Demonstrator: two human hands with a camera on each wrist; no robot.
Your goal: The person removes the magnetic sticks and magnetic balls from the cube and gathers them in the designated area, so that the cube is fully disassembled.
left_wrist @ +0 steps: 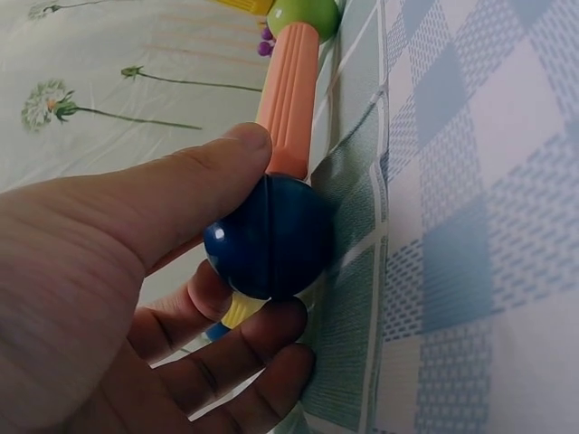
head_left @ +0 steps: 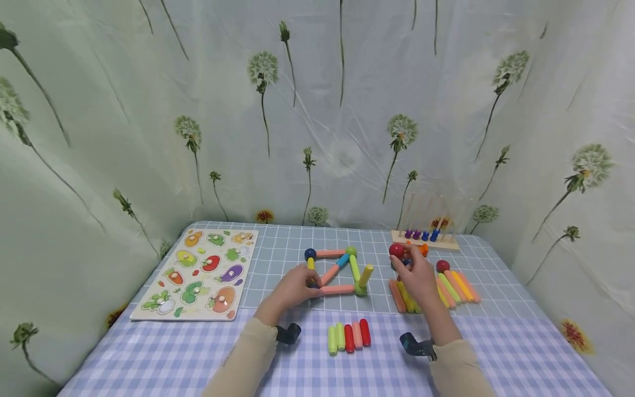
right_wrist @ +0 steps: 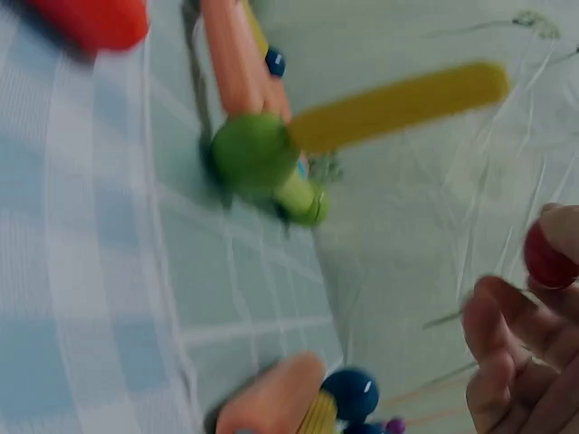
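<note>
1. The left hand (head_left: 294,286) is clamped on a dark blue ball (left_wrist: 276,237), thumb over the top and fingers beneath it.
2. This ball is the near left corner of a four-sided frame of rods and balls; a peach rod (head_left: 339,289) runs from it to a green ball (head_left: 360,289).
3. A yellow rod (head_left: 366,275) rises from that green ball, leaning slightly, its upper end free.
4. A peach-and-blue diagonal (head_left: 330,274) crosses the frame toward the far green ball (head_left: 351,251).
5. The right hand (head_left: 418,275) pinches a red ball (head_left: 396,251) between thumb and fingers — well apart from the frame, on its right.
6. Near the right hand lie loose rods (head_left: 461,288), with a second red ball (head_left: 443,266) at their far end.
7. Five short rods (head_left: 349,337) lie side by side in front of the frame.
8. A vegetable puzzle board (head_left: 213,277) lies left; a pegged rack (head_left: 397,238) stands behind, right.
</note>
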